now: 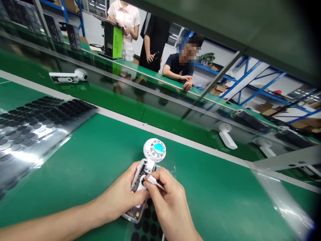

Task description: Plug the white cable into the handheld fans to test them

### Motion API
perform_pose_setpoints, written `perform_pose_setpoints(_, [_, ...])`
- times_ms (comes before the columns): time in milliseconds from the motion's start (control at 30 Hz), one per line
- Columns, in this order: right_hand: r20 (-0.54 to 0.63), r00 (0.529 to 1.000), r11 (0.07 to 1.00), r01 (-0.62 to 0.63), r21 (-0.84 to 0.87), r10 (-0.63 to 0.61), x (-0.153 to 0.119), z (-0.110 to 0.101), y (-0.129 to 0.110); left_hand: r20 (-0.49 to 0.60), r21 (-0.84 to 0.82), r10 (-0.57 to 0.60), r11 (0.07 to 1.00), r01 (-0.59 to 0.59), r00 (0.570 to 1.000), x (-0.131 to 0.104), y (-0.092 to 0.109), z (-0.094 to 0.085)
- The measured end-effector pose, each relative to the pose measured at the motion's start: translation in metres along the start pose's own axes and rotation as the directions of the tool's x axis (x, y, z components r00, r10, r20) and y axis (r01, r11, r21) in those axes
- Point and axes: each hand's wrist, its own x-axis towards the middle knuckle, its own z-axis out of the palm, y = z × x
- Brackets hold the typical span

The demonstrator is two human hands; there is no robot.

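Note:
A handheld fan (154,150) with a round white head, a bluish centre and a clear-cased body is gripped in my left hand (124,190). My left fingers close round its body, with the thumb across the front. In my right hand (169,197), thumb and fingers pinch a white cable plug (151,179) over the body. A dark round part shows by the right fingertips; whether the plug touches the fan I cannot tell. Beneath the hands lies a sheet of black round stickers (150,222), partly covered by them.
A larger sheet of black discs (32,130) lies at left. Beyond a pale rail (160,129), a green belt carries a white fan (69,76) and another white fan (227,136). A metal post (283,160) stands at right. Several people are across the line, near a green-black machine (117,42).

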Motion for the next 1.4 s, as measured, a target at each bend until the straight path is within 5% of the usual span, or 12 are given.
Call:
perform_pose_setpoints(233, [0.013, 0.996, 0.992, 0.091, 0.088, -0.093, -0.004, -0.001, 0.000, 0.037, -0.142, 0.008, 0.990, -0.003, 0.999, -0.001, -0.003, -0.006])
perform_pose_setpoints(500, [0.013, 0.968, 0.966, 0.250, -0.058, -0.250, -0.002, -0.002, 0.006, 0.021, -0.103, 0.035, 0.994, -0.032, 0.999, -0.001, 0.000, -0.004])
perform_pose_setpoints(833, [0.037, 0.999, 0.998, 0.034, 0.054, -0.036, 0.003, -0.014, 0.002, 0.045, -0.155, -0.023, 0.987, 0.030, 0.999, -0.002, -0.001, -0.002])
perform_pose_setpoints(1000, [0.074, 0.990, 0.992, 0.123, -0.016, -0.122, 0.006, -0.014, 0.001, 0.056, -0.112, -0.012, 0.994, 0.018, 0.998, -0.002, -0.001, -0.002])
perform_pose_setpoints(1400, [0.072, 0.992, 0.988, 0.108, -0.109, -0.101, 0.004, -0.008, -0.001, 0.052, -0.040, -0.013, 0.999, 0.015, 0.999, -0.001, -0.006, -0.002])
